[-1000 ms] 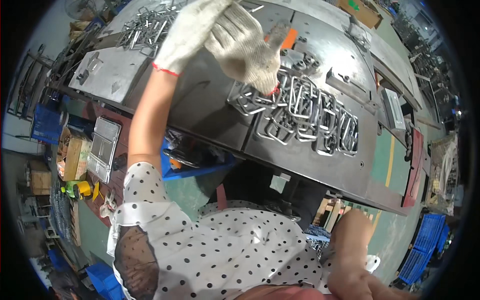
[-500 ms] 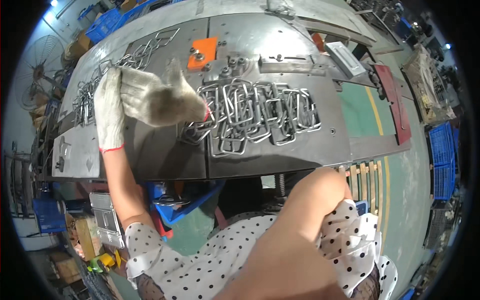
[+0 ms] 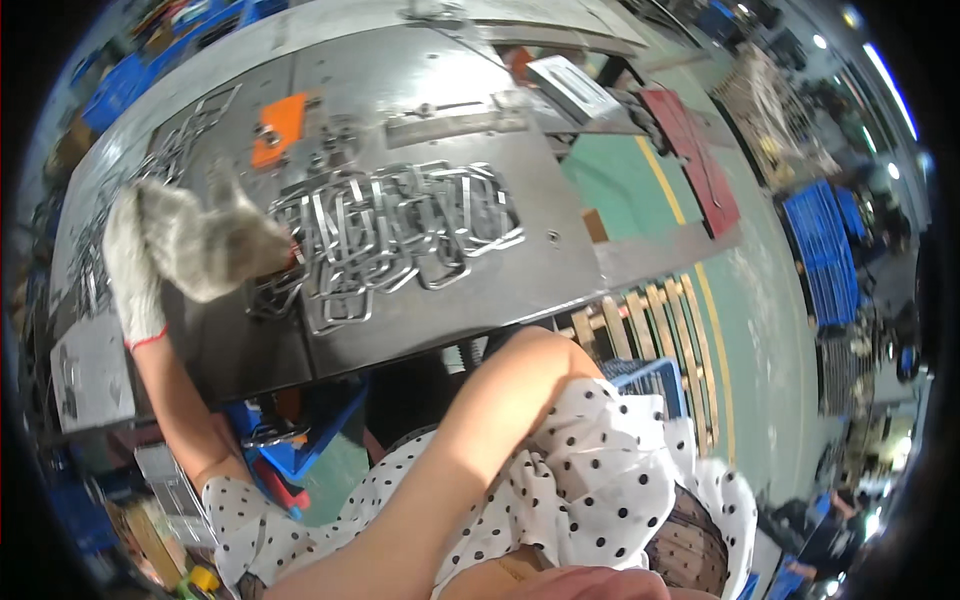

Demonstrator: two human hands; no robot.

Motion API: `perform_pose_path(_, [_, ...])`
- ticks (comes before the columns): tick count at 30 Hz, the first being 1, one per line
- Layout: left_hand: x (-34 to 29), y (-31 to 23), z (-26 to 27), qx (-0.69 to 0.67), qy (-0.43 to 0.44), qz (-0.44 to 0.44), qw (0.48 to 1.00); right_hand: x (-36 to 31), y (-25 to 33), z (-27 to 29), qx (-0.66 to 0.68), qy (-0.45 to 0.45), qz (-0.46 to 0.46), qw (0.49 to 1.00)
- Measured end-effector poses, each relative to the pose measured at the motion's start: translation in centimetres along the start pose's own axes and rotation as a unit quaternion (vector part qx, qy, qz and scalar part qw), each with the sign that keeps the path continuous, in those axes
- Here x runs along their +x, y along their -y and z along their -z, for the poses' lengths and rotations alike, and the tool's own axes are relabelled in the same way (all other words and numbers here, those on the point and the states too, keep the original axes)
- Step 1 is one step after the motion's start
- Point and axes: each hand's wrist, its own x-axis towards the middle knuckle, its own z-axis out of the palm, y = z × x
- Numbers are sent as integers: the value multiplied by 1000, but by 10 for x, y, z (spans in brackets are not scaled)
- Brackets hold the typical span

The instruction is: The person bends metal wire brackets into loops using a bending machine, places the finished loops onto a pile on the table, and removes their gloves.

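My left hand (image 3: 135, 262), in a white knit glove with a red cuff edge, is over the left part of the metal table. Its fingers are closed on a second white knit glove (image 3: 212, 250), which looks empty and has a grey-stained palm. That glove's thumb points up, and no forearm shows at its cuff. My bare right forearm (image 3: 470, 430) bends at the elbow and comes back toward the lower edge; the right hand is out of view. Beside the loose glove lies a pile of bent metal wire loops (image 3: 390, 225).
More wire loops (image 3: 95, 255) lie at the table's left. An orange plate (image 3: 279, 130) and a bolted metal bar (image 3: 455, 122) are behind the pile. A silver box (image 3: 573, 88) stands at the far right. Below are a wooden pallet (image 3: 655, 330) and a blue bin (image 3: 310, 440).
The view has turned, so the table and both gloves appear farther left. My right forearm has swung left across the picture. The left hand keeps its hold on the loose glove.
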Motion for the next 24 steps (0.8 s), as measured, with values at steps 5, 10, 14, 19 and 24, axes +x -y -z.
perform_pose_path(5, [10,14,1,-82,58,33,994,11,-2,0,125,70,24,989])
perform_pose_path(10, [7,19,8,-26,44,9,999,12,-7,-2,174,96,30,980])
perform_pose_path(14, [7,19,3,-133,55,80,986,23,-16,3,191,125,53,972])
perform_pose_path(19, [9,25,12,-82,82,43,992,23,-15,-3,222,141,84,961])
perform_pose_path(24, [-10,-6,-13,-15,29,46,998,18,-9,-5,177,98,115,973])
